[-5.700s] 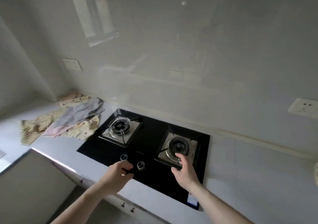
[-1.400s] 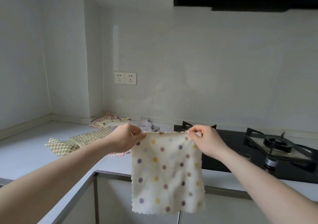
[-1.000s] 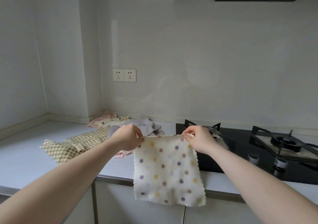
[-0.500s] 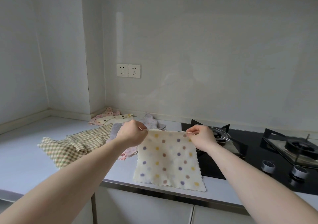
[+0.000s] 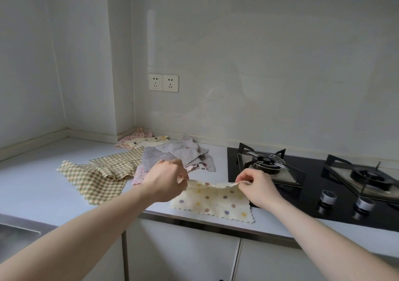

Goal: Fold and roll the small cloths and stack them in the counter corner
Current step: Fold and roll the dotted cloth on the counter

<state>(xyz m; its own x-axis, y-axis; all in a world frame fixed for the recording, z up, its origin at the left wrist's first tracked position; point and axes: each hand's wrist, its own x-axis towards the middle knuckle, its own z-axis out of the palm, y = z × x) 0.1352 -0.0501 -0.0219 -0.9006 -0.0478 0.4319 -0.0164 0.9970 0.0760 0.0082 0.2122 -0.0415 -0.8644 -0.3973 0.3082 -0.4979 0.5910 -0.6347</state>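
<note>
You are holding a soft cream cloth (image 5: 212, 201) with purple, yellow and brown dots and a wavy edge. Its lower part is lying flat on the pale counter (image 5: 34, 185), close to the front edge and right beside the black stove (image 5: 311, 185). Your left hand (image 5: 165, 180) is pinching one top corner with curled fingers, and your right hand (image 5: 257, 187) is pinching the other, so the top edge is hanging lifted between them. Behind it, a green checked cloth (image 5: 95, 178) is lying rumpled, a grey cloth (image 5: 183, 153) is lying in a loose heap, and a pink dotted cloth (image 5: 138, 135) is sitting back in the corner.
</note>
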